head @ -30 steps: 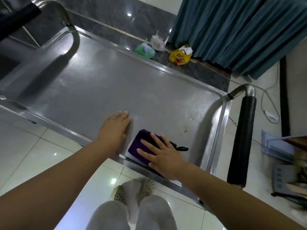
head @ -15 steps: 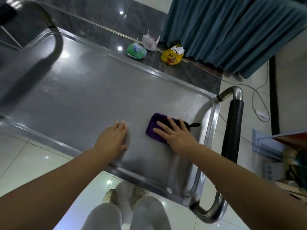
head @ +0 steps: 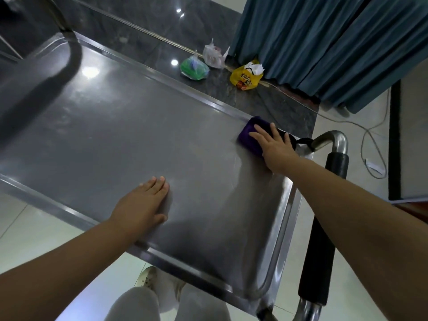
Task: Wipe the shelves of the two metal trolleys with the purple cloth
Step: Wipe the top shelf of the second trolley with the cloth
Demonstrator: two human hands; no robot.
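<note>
The top shelf of a metal trolley fills the middle of the head view, a steel tray with a raised rim. A folded purple cloth with a black loop lies at the shelf's far right corner. My right hand presses flat on the cloth, fingers straight and spread. My left hand rests flat on the bare shelf near the front rim, fingers straight and together.
The trolley's push handle with a black foam grip runs along the right end. Beyond the far rim, a green bag, a white bag and a yellow bag sit on the dark floor by a teal curtain. A white cable trails on the tiles.
My right hand has slid the purple cloth away from me, from the front rim to the shelf's far right corner. My left hand has stayed flat in the same place.
</note>
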